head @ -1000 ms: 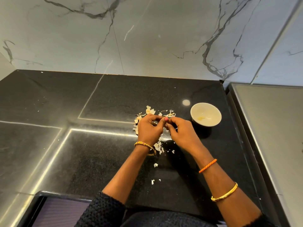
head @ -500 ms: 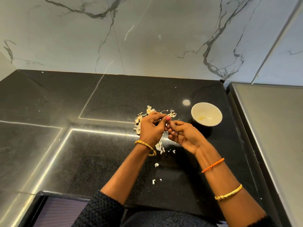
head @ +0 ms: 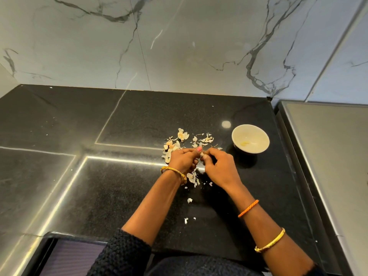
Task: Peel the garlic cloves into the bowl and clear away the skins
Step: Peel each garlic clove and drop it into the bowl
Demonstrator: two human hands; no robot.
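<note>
My left hand and my right hand meet above the black counter, fingertips together, both pinching a small pale garlic clove that is mostly hidden by the fingers. A heap of garlic skins and cloves lies just beyond and left of my hands, with more skins behind them and some under my wrists. The white bowl stands to the right of my right hand, holding a small peeled clove.
Stray skin flakes lie on the black granite counter toward its front edge. A marble wall rises behind. A steel-topped surface borders the counter on the right.
My right hand had turned palm up half a second ago and has rolled back over. Both hands stay in the same place, working the clove between the fingertips.
</note>
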